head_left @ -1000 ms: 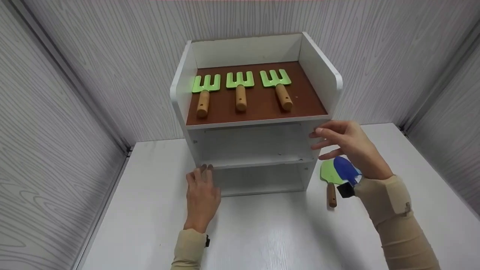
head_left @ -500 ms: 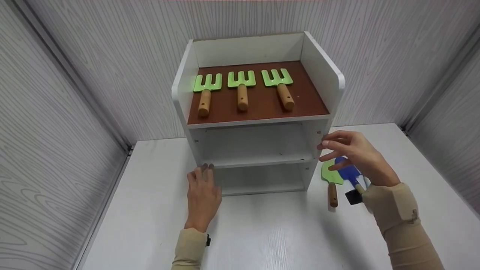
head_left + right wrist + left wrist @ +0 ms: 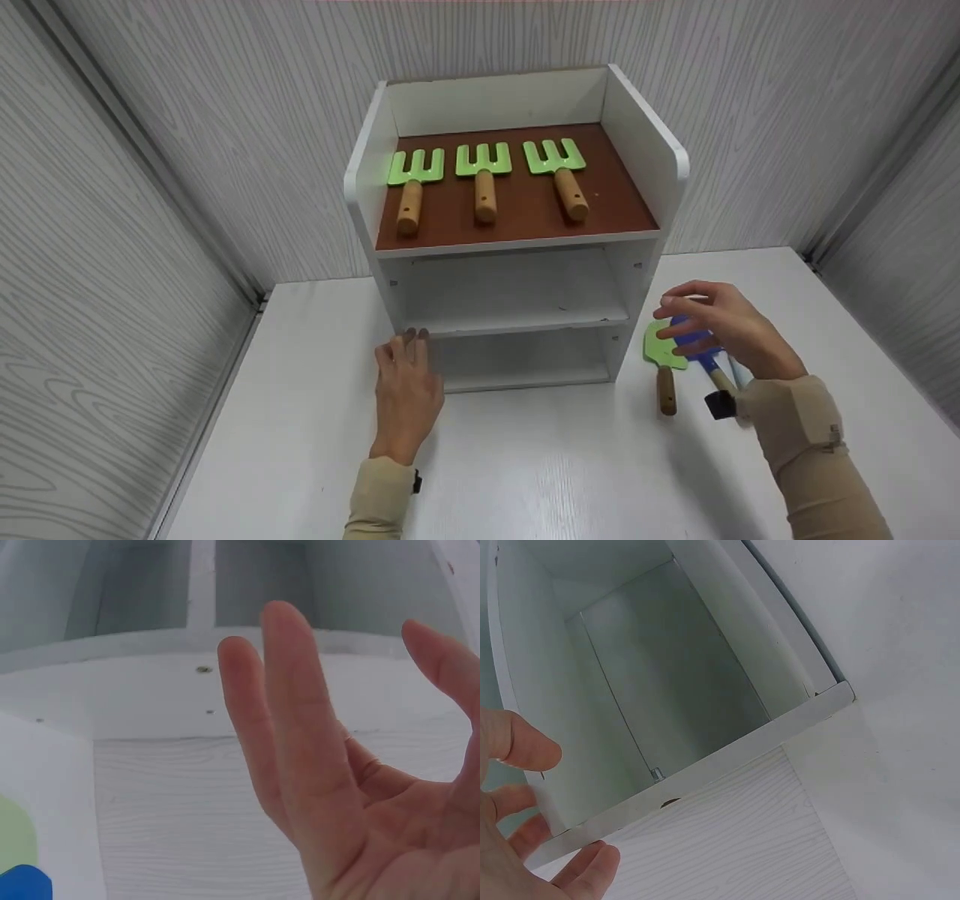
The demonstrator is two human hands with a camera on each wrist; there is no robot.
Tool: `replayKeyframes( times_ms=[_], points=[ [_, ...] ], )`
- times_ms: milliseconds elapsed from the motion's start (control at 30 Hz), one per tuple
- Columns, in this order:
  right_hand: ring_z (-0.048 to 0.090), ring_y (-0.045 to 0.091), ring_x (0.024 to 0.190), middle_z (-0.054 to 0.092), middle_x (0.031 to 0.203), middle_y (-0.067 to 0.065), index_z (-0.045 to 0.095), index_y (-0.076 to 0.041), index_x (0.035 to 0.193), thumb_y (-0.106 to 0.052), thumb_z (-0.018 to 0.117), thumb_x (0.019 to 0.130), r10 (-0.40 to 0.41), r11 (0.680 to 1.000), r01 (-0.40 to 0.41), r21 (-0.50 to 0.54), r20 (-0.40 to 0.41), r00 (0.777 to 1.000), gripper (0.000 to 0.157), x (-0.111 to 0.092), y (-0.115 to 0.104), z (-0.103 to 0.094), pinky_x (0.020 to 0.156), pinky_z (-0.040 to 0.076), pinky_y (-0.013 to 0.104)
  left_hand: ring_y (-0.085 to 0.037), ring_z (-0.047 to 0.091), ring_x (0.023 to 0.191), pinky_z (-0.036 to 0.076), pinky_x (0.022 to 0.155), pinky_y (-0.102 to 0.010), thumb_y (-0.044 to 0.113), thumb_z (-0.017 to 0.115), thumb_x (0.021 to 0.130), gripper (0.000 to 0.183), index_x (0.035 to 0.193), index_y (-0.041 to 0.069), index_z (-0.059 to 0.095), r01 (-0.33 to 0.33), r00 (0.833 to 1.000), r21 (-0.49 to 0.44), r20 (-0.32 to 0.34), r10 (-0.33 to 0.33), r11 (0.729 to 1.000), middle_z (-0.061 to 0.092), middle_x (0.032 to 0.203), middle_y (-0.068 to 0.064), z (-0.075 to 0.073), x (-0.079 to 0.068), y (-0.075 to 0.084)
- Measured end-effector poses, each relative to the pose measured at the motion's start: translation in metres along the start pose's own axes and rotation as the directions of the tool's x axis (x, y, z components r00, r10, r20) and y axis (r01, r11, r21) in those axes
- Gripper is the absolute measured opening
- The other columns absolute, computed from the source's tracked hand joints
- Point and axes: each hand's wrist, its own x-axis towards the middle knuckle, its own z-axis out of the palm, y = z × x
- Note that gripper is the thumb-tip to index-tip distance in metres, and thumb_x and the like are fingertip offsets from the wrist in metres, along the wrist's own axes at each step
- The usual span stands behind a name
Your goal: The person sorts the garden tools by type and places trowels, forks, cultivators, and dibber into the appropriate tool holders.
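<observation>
Left hand (image 3: 407, 397) grips the shelf (image 3: 517, 328); right hand (image 3: 733, 324) hangs spread beside it.
I see a mark (image 3: 833, 436) on the right sleeve (image 3: 817, 472), too small to read.

The cabinet (image 3: 517, 244) opens at the front, its right wall (image 3: 636, 146) barring sideways entry.

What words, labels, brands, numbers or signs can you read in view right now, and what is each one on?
None can be read.
Right sleeve: one small dark mark near the cuff, too small and blurred to tell whether it is lettering.
White shelf unit, green forks, green tool and blue tool: no lettering visible on the parts that show.
</observation>
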Motion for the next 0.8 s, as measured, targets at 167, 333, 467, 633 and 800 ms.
replayKeyframes(
  times_ms=[167, 333, 467, 633, 800],
  points=[
    [0.072, 0.028, 0.104, 0.056, 0.137, 0.03, 0.037, 0.008, 0.146, -0.044, 0.059, 0.102, 0.033, 0.999, -0.033, 0.002, -0.001, 0.999, 0.071, 0.003, 0.012, -0.004, 0.083, 0.059, 0.04, -0.042, 0.047, 0.1, 0.057, 0.073, -0.04, -0.002, 0.077, 0.079, 0.053, 0.126, -0.01, 0.055, -0.003, 1.0, -0.018, -0.009, 0.003, 1.0, 0.044, 0.114, -0.025, 0.001, 0.001, 0.0],
    [0.072, 0.027, 0.102, 0.056, 0.135, 0.03, 0.037, 0.008, 0.146, -0.046, 0.059, 0.101, 0.049, 0.999, -0.049, 0.013, 0.001, 0.999, 0.074, 0.005, 0.024, -0.007, 0.083, 0.059, 0.039, -0.043, 0.047, 0.102, 0.057, 0.075, -0.04, -0.002, 0.076, 0.08, 0.052, 0.127, -0.01, 0.055, 0.001, 1.0, -0.016, 0.002, -0.001, 1.0, 0.043, 0.115, -0.025, 0.0, 0.0, 0.0],
    [0.072, 0.026, 0.101, 0.058, 0.132, 0.027, 0.035, 0.009, 0.146, -0.045, 0.06, 0.101, 0.061, 0.997, -0.062, 0.053, 0.022, 0.998, 0.075, 0.005, 0.034, -0.011, 0.083, 0.059, 0.039, -0.043, 0.047, 0.103, 0.057, 0.076, -0.04, 0.0, 0.078, 0.081, 0.053, 0.127, -0.009, 0.054, 0.005, 1.0, -0.018, 0.016, -0.005, 1.0, 0.043, 0.116, -0.025, 0.0, 0.0, 0.0],
    [0.071, 0.03, 0.103, 0.062, 0.124, 0.021, 0.034, 0.012, 0.146, -0.041, 0.059, 0.102, 0.055, 0.993, -0.059, 0.103, 0.048, 0.997, 0.073, 0.005, 0.046, -0.015, 0.083, 0.059, 0.04, -0.044, 0.047, 0.104, 0.057, 0.076, -0.04, 0.0, 0.077, 0.081, 0.053, 0.128, -0.01, 0.054, 0.008, 1.0, -0.026, 0.02, -0.007, 1.0, 0.043, 0.117, -0.026, -0.001, 0.0, 0.0],
    [0.07, 0.035, 0.106, 0.065, 0.117, 0.016, 0.031, 0.013, 0.145, -0.037, 0.057, 0.104, 0.08, 0.988, -0.085, 0.128, 0.046, 0.996, 0.07, 0.005, 0.055, -0.017, 0.084, 0.059, 0.041, -0.044, 0.046, 0.104, 0.057, 0.077, -0.041, -0.001, 0.077, 0.081, 0.053, 0.129, -0.009, 0.054, 0.012, 1.0, -0.04, 0.023, -0.011, 0.999, 0.044, 0.118, -0.026, -0.001, 0.0, -0.001]
  ],
)
